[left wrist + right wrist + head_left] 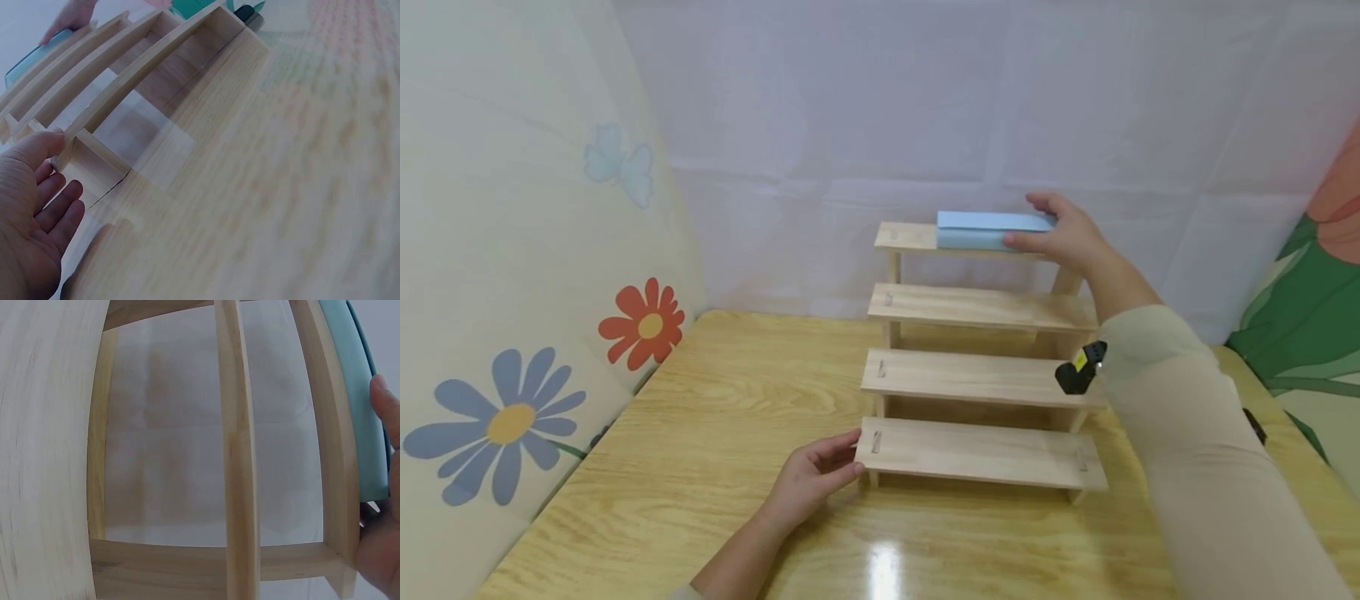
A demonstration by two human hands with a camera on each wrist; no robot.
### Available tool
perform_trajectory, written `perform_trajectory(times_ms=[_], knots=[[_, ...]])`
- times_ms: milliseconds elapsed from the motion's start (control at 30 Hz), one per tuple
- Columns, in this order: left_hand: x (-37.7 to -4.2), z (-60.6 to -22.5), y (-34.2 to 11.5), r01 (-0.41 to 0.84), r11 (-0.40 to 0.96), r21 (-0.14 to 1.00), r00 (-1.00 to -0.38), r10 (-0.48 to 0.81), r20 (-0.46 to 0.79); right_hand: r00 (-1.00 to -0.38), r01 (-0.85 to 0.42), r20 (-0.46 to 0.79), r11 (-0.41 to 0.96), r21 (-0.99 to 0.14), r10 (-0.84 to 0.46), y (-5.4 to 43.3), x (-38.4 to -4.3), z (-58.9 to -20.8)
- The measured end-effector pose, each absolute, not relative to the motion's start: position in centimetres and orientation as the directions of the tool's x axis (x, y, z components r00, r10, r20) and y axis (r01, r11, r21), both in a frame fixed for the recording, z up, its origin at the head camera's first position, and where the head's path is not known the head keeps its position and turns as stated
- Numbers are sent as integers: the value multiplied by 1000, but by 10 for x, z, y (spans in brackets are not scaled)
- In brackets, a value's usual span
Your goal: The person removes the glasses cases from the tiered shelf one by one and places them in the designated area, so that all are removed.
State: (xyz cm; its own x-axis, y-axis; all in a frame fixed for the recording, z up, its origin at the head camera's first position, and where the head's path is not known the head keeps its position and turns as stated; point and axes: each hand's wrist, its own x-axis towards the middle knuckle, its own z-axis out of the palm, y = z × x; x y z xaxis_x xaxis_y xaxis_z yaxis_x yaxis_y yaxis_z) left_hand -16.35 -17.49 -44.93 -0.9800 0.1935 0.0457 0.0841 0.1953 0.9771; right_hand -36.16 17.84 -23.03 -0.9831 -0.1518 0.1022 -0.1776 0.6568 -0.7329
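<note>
A light wooden step shelf [977, 450] with several tiers stands on the table. Along its top board lies a long light-blue box [972, 232], toward the right end. My right hand [1072, 240] grips the box's right end, thumb on the front and fingers behind. In the right wrist view the thumb presses on the box [359, 419], and most of the other fingers are hidden. At the lowest board's left end, my left hand [808, 482] pinches the corner between thumb and index finger. The remaining fingers of the left hand [37, 212] hang loosely below the board.
The wood-grain table [737, 400] extends left and in front of the shelf. A white cloth [850, 108] hangs close behind it. Flower-printed panels [550, 250] flank the left and right sides. A black device [1078, 371] is strapped at my right wrist.
</note>
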Motion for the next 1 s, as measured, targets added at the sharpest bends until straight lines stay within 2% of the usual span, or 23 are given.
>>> perform_trajectory(times_ms=[1000], knots=[[-165, -450, -173, 79, 208, 975, -982, 186, 40, -970, -221, 77, 710, -668, -230, 179, -361, -227]])
